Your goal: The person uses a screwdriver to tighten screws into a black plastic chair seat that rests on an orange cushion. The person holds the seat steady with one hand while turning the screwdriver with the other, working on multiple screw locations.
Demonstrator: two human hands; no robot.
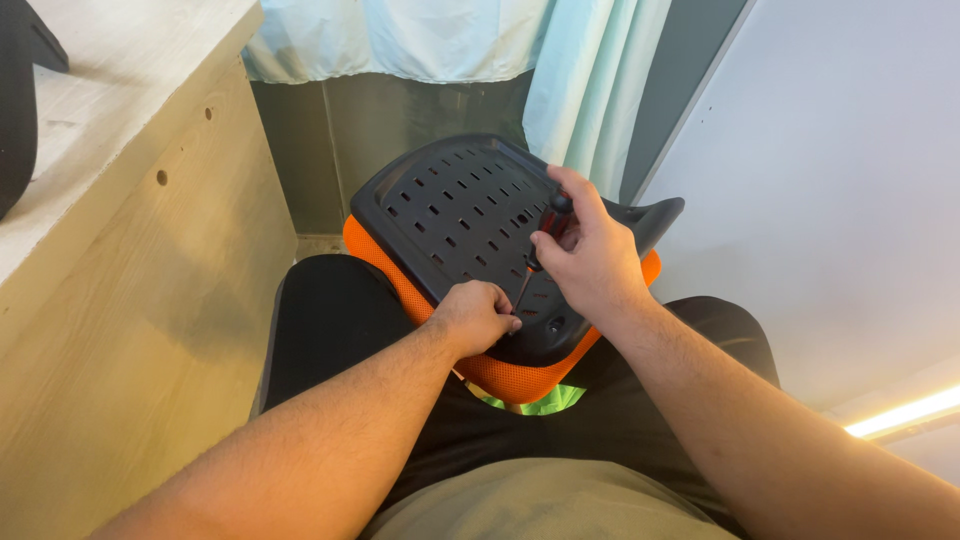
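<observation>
Pale blue curtains (560, 60) hang behind, a light wooden panel (130, 300) rises at the left and a white wall (850, 200) at the right; a black slotted plastic seat shell (450, 215) backed with orange mesh padding (500, 375) rests upside down on the person's lap; the right hand (590, 255) is wrapped closed round a screwdriver (545, 235) with a red-and-black handle, its shaft slanting down to the shell; the left hand (475, 315) is curled shut at the tip, fingers pressed on the shell's near edge.
</observation>
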